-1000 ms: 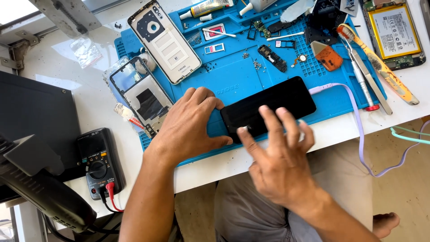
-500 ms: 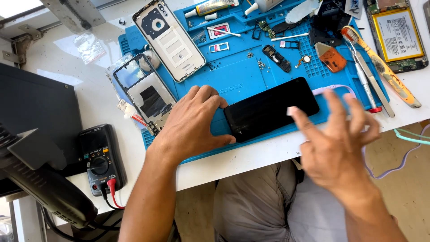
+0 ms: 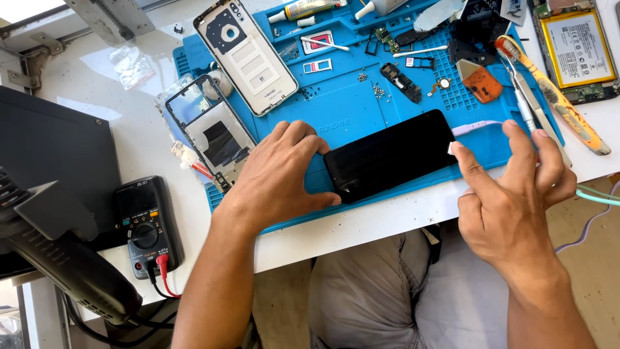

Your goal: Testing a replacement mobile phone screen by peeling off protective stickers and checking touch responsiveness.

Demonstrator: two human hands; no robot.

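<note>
Black phone (image 3: pixel 391 155) lies between both hands' grips.

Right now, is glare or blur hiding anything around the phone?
Head view: hard sunlight, white tabletop nearly blown out; black phone screen sharp, only faint reflections; left hand crisp, casting a shadow on the blue mat; right hand sharp.

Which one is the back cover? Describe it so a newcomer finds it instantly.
Start at the blue work mat covering the white table. At its upper left corner lies the white back cover, inner side up. Unlike the neighbouring hollow frame, it is solid, with a black camera cutout.
</note>
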